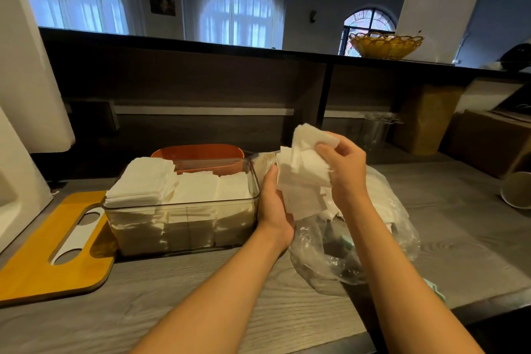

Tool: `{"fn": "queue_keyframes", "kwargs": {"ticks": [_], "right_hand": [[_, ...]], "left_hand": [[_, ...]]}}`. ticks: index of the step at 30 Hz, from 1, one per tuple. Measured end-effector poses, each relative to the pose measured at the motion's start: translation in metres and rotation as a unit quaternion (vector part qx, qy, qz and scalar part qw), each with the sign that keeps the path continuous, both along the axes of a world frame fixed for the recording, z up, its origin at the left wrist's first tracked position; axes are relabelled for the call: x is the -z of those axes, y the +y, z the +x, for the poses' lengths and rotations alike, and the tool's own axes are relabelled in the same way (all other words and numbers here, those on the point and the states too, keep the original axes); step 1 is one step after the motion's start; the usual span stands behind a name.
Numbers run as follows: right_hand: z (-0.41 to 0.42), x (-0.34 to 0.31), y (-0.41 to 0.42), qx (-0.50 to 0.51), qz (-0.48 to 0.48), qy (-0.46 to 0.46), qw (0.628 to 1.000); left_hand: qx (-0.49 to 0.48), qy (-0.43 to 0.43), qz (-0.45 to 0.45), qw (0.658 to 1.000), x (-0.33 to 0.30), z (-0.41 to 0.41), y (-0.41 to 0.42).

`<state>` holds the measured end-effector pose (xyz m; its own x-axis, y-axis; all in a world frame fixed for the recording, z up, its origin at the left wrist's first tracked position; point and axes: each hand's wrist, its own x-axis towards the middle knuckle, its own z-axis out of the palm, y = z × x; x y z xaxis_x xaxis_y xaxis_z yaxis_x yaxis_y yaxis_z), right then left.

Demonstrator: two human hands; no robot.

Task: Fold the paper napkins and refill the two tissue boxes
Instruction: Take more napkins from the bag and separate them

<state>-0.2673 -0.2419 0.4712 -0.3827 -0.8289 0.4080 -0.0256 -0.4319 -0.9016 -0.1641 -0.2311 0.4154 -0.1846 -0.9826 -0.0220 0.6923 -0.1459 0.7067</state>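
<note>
From my remote station I logged the following, nearest items first.

Progress: On the desk point(201, 310), the yellow board with slots point(57, 267), which I took to be a box lid, lay flat at the near left, off its box. Just beside it the clear box point(184, 227) was packed across its width with folded napkins point(198, 190); the leftmost stack rose above the rim. I judged this box close to full and its lid not yet refitted. Behind it, touching or nearly so, stood an orange box point(198, 152); its contents were hidden, so I could not tell how full it was. I judged that the second refill was probably outstanding.

Supply: The plastic bag point(359, 253) lay crumpled on the desk to the right of the clear box, with more white napkins visible inside, so stock remained.

Hands: The left hand point(274, 207) was held above the bag's mouth, next to the clear box, fingers curled round the lower part of a loose napkin bundle point(304, 181). The right hand point(344, 167) was above it, thumb and fingers pinching the upper sheets point(313, 138) of the same bundle, which stood lifted away from the rest. I judged the step in hand to be separating or folding napkins for loading.
</note>
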Motion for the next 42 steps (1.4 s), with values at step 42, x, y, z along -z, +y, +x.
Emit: {"fn": "queue_keyframes", "kwargs": {"ticks": [42], "right_hand": [[0.003, 0.012, -0.007, 0.011, 0.035, 0.151, 0.988]], "left_hand": [[0.022, -0.022, -0.028, 0.999, -0.001, 0.000, 0.003]]}}
